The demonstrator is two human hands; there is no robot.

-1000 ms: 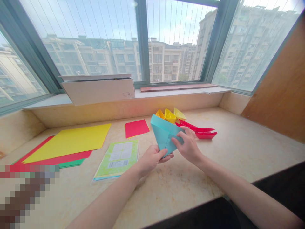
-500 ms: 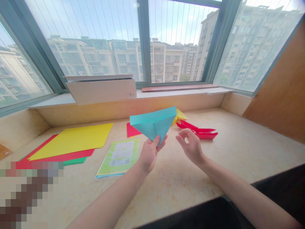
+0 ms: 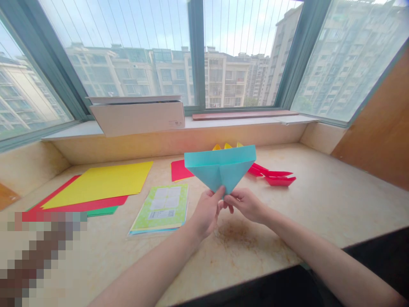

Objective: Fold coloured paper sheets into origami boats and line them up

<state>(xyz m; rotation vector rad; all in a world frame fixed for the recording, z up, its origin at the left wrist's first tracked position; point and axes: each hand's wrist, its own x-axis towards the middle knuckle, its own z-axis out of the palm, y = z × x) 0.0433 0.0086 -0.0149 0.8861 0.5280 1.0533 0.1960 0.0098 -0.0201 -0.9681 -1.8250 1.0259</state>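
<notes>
A folded sheet of light blue paper [image 3: 220,167], shaped like a triangle with a wide band along its top, is held up above the table with its point downward. My left hand [image 3: 209,211] pinches it at the lower point, thumb on the near face. Close beside it, my right hand [image 3: 244,204] grips the same lower corner from the right, its fingertips partly behind the paper. Folded red paper boats [image 3: 281,179] lie beyond my right hand. Tips of a yellow folded paper piece [image 3: 227,146] show above the blue paper's top edge, the rest hidden.
Yellow sheets [image 3: 102,183] lie over red and green ones at the left. A green packet of paper [image 3: 161,209] rests left of my hands, with a small red sheet [image 3: 181,170] behind it. A white box [image 3: 137,117] stands on the windowsill.
My right hand has moved left and taken hold of the blue paper's lower corner. The paper has shifted slightly right and now faces me more squarely.
</notes>
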